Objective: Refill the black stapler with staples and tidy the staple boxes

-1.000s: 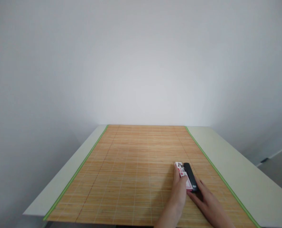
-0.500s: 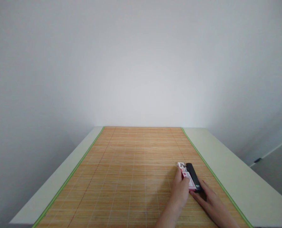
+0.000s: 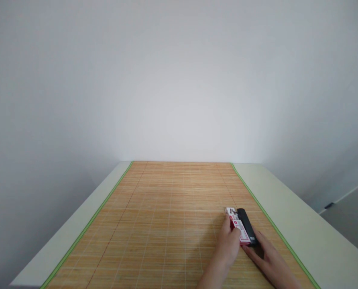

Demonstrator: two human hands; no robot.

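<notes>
My left hand [image 3: 228,242] is closed on a small white-and-red box [image 3: 241,232], with the thumb on its top and the fingers along its left side. Just beyond it lies another white box [image 3: 231,212] with a dark picture printed on it. Side by side with the boxes, touching or nearly so, is a long black object that looks like a stapler [image 3: 247,224]. My right hand [image 3: 265,253] curves around its near end, fingers on the right side and thumb at the near edge of the boxes. Part of the boxes is hidden under my left hand.
A bamboo mat [image 3: 155,216] with green edging covers the middle of a white table [image 3: 299,216]. Behind the table rises a plain pale wall [image 3: 179,80]. A small dark fitting [image 3: 329,205] shows low at the right, beside a grey panel.
The view has tipped very slightly, so everything sits a few pixels lower. Both hands keep nearly the same hold on the boxes and the stapler.
</notes>
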